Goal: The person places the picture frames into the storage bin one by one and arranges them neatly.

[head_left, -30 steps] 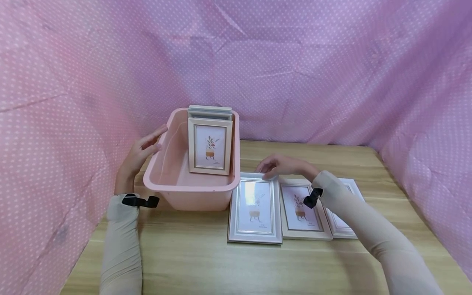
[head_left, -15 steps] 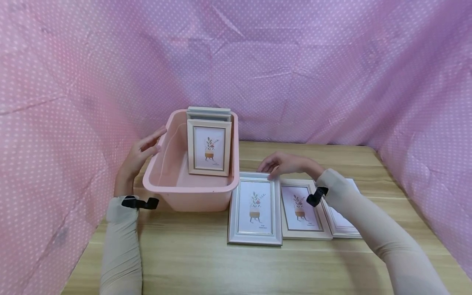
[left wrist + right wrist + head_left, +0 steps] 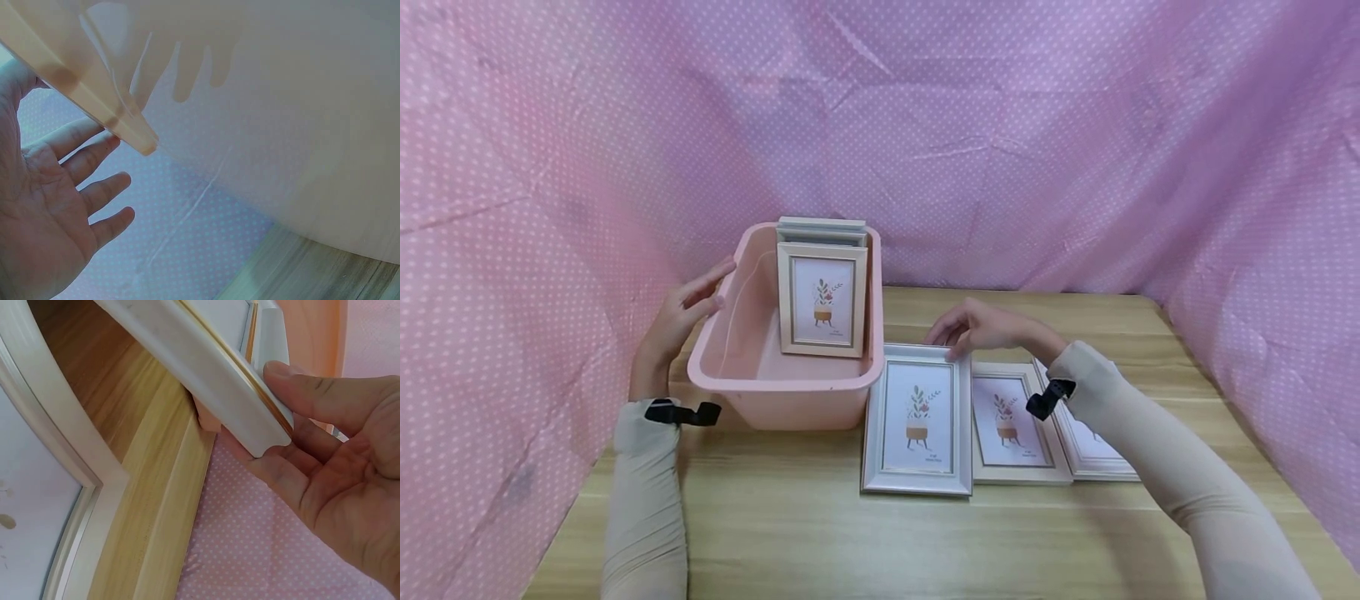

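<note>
With its thumb on the front and its fingers behind, my right hand [image 3: 981, 325] pinches the top edge of a silvery-white picture frame [image 3: 868, 433]. In the right wrist view the held picture frame [image 3: 206, 381] tilts up from the wooden table at that edge. A potted-plant print shows under its glass. My left hand [image 3: 677, 321] rests against the left rim of a pink plastic tub [image 3: 790, 385]. In the left wrist view its spread, fairly straight fingers [image 3: 94, 156] touch the outside of the rim.
Inside the tub, several picture frames [image 3: 786, 300] stand upright along its right side. To the right of the held frame lie a cream picture frame [image 3: 1022, 475] and a white one [image 3: 1101, 471], partly under my right forearm. Pink dotted cloth [image 3: 925, 142] hangs behind the table [image 3: 775, 533].
The top edge of the silvery-white picture frame has risen slightly, with my right hand holding it. The left hand stays at the tub's rim.
</note>
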{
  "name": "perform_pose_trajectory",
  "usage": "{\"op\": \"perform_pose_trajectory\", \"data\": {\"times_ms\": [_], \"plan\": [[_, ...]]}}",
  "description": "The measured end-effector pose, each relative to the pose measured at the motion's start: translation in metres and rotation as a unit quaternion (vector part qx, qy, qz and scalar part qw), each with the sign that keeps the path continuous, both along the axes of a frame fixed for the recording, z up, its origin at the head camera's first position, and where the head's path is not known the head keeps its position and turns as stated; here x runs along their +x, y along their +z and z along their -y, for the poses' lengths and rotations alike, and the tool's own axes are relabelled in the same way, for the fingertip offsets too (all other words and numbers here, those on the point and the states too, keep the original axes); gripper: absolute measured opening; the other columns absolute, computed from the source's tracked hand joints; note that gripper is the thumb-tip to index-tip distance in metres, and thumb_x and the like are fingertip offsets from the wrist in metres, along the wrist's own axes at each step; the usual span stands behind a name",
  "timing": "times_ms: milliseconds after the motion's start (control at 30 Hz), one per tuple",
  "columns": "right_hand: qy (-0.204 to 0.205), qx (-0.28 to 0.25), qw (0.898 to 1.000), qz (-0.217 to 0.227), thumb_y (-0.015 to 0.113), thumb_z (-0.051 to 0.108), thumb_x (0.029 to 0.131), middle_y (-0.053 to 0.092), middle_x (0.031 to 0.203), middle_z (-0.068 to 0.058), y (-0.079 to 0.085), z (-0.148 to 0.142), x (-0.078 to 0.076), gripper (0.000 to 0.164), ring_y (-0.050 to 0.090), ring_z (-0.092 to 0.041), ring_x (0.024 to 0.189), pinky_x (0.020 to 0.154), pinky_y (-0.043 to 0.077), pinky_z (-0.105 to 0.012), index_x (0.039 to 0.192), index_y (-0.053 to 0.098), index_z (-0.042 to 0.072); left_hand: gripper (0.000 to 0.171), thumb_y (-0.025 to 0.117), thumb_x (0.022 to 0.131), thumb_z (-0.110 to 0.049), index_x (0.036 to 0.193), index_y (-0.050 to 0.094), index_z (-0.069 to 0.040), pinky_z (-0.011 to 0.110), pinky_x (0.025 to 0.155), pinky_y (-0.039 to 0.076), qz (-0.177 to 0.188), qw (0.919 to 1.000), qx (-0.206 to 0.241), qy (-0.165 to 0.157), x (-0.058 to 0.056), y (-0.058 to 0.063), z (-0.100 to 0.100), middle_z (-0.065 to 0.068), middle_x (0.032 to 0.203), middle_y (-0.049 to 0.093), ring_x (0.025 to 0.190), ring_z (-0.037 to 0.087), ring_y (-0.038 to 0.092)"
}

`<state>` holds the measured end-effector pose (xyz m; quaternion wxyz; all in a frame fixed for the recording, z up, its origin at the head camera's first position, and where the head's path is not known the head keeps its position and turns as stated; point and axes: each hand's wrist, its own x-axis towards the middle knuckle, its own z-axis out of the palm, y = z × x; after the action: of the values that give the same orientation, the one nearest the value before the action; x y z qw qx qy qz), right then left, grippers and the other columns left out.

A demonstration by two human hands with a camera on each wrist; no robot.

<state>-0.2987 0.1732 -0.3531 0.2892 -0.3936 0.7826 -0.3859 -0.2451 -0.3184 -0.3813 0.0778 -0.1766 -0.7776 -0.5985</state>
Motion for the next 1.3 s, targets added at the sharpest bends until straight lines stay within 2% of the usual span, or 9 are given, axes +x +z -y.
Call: {"op": "perform_pose_trajectory", "data": {"times_ms": [300,500,700,1033,1300], "plan": [[-0.007,-0.011,0.999,-0.039,0.077,-0.007,0.082,0.073,0.119,-0.021,0.020,-0.002,-0.001,0.034,0.072,-0.025,0.099,0.091,0.060,-0.037,0.116,0.073,-0.005,0.049,0.054,0.103,-0.008,0.151,0.047,0.000,0.007,0.103,0.041,0.000,0.9999,-0.011,0.004,0.000,0.001,0.000,0.014,0.164,0.036,0.150,0.011,0.035],[-0.022,-0.003,0.999,-0.045,0.078,-0.007,0.082,0.074,0.119,-0.020,0.035,-0.002,-0.001,0.034,0.072,-0.025,0.100,0.090,0.060,-0.037,0.116,0.074,-0.004,0.049,0.054,0.103,-0.008,0.151,0.046,0.000,0.008,0.102,0.041,-0.002,0.9999,-0.011,0.002,0.000,0.002,0.000,0.014,0.164,0.036,0.147,0.008,0.038],[-0.027,0.002,0.998,-0.063,0.079,-0.005,0.082,0.074,0.117,-0.021,0.047,-0.003,-0.004,0.035,0.072,-0.021,0.097,0.088,0.060,-0.033,0.116,0.073,-0.005,0.049,0.054,0.103,-0.008,0.151,0.046,0.000,0.008,0.101,0.041,0.002,0.9999,-0.012,0.001,0.000,0.001,0.001,0.013,0.164,0.036,0.148,0.009,0.036],[-0.038,0.010,0.995,-0.094,0.077,-0.007,0.082,0.075,0.114,-0.020,0.072,-0.005,-0.003,0.030,0.073,-0.030,0.099,0.084,0.061,-0.029,0.112,0.075,-0.003,0.049,0.055,0.103,-0.012,0.151,0.047,-0.004,0.009,0.106,0.040,0.011,0.9996,-0.022,0.015,0.001,0.003,0.001,0.012,0.164,0.036,0.151,0.015,0.034],[-0.043,0.021,0.993,-0.106,0.077,-0.008,0.080,0.075,0.113,-0.022,0.085,-0.011,-0.002,0.030,0.073,-0.027,0.095,0.085,0.060,-0.028,0.110,0.076,-0.005,0.049,0.054,0.103,-0.009,0.151,0.046,0.001,0.009,0.107,0.039,0.001,0.9999,-0.012,0.002,0.002,0.001,0.002,0.014,0.163,0.037,0.151,0.012,0.034]]}}
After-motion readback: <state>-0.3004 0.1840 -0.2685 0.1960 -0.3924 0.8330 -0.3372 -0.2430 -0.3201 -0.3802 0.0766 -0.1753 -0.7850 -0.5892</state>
